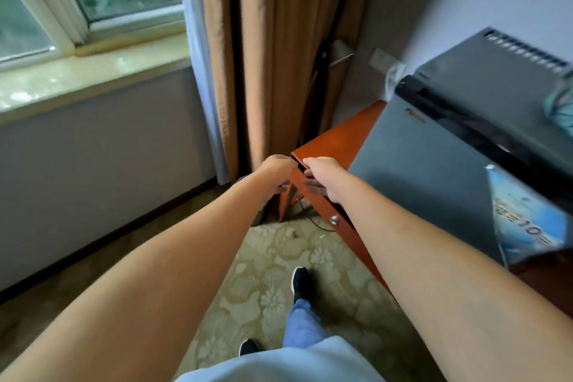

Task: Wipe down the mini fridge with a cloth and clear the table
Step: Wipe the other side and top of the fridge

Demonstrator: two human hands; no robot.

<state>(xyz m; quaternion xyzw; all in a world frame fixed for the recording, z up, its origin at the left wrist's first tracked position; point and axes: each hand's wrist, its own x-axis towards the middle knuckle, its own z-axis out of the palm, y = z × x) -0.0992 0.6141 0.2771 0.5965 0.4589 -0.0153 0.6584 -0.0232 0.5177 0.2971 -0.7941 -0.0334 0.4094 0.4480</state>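
Head view, the only one. Both arms reach forward to the near-left corner of the red-brown wooden tabletop. Left hand sits just off that corner, fingers curled; whether it pinches something small or only touches the edge cannot be told through the blur. Right hand rests against the front edge beside the corner, fingers bent down over the drawer front; its grip is not readable either. The grey mini fridge takes up most of the tabletop toward the right, with a vent slot row at its back edge. A pale teal cloth lies bunched on the fridge top at the right frame edge, well apart from both hands. A blue printed packet stands at the fridge's front right, leaning. A metal drawer knob shows below the right wrist. Risks, as judged: if the hands tug the table by its corner, the fridge could shift and the leaning packet tip off the front edge. A cable trails on the floor under the corner and could snag a foot.
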